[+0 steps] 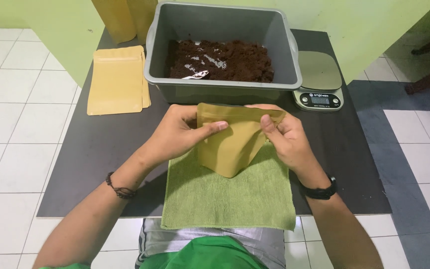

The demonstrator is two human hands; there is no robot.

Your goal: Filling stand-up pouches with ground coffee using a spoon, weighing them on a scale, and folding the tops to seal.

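In the middle of the frame we see our left hand [177,132] pinching the upper left edge of a flat mustard-yellow paper stand-up pouch [230,144], thumb laid across its front face, fingers curled behind. Our right hand [284,137] grips the upper right corner, fingers closed on the rim, folding it a little. The pouch hangs tilted between both hands, just above a green terry cloth [230,197] spread on the dark table [100,144].

We judge the pouch light, thin and pliable, apparently empty, with a smooth skin that could slip; its top rim is the best place to hold.

Above it sits a grey plastic tub [222,89] of dark brown grounds [235,62], with a small white scoop [195,75]. A digital kitchen scale [319,82] stands at upper right, and a stack of matching pouches [116,79] lies at upper left.
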